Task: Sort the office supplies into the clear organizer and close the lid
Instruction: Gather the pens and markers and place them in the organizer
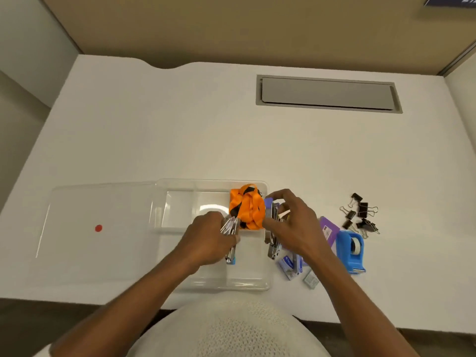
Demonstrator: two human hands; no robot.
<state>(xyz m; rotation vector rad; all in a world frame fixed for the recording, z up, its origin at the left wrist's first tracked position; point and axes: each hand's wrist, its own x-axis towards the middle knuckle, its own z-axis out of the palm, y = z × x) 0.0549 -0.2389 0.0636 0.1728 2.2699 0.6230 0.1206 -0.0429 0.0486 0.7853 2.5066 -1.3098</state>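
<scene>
The clear organizer (211, 185) lies on the white desk, and its lid (103, 215) with a red dot is swung open to the left. An orange and black lanyard (248, 208) fills the back right compartment. My left hand (210, 238) is over the front compartments, closed around a metal stapler with a blue end (231, 256). My right hand (288, 222) grips a second stapler (271, 240) with a purple top at the organizer's right wall.
To the right of the organizer lie staple boxes (289, 266), a purple pad (329, 229), a blue tape dispenser (351, 249) and several black binder clips (360, 215). A grey cable hatch (327, 94) is set in the desk at the back.
</scene>
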